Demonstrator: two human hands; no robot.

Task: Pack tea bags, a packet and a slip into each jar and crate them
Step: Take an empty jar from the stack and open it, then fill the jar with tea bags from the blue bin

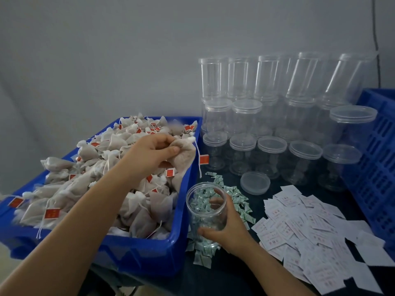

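A blue tray (136,256) heaped with tea bags (89,189), each trailing a string and a red tag, fills the left of the frame, its near left corner cut off by the picture's edge. Over the heap, the left hand (149,153) pinches a single tea bag (181,158) between thumb and fingers and holds it above the tray's right rim; its red tag (204,159) dangles on a string just outside the rim. The print on the tags is too small to read.

Just right of the tray, the right hand (226,229) wraps an open, lidless clear jar (206,212) standing upright on the dark tabletop (235,272), thumb across the near side and fingers curled behind, seen blurred through the plastic. Whether anything lies inside the jar cannot be told, since a scatter of small green-and-white packets (239,201) lies around and behind it and shows through the wall.

A loose lid (255,183) lies flat beyond the packets. Behind it, lidded clear jars (271,154) stand in rows, with further ones stacked on top against the grey wall (106,50); their walls overlap so much that a count is not possible.

To the right, white paper slips (310,231) with faint red print, unreadable, spread across the table and run off the lower edge. A blue slotted crate (376,159) stands at the far right, largely cut off.
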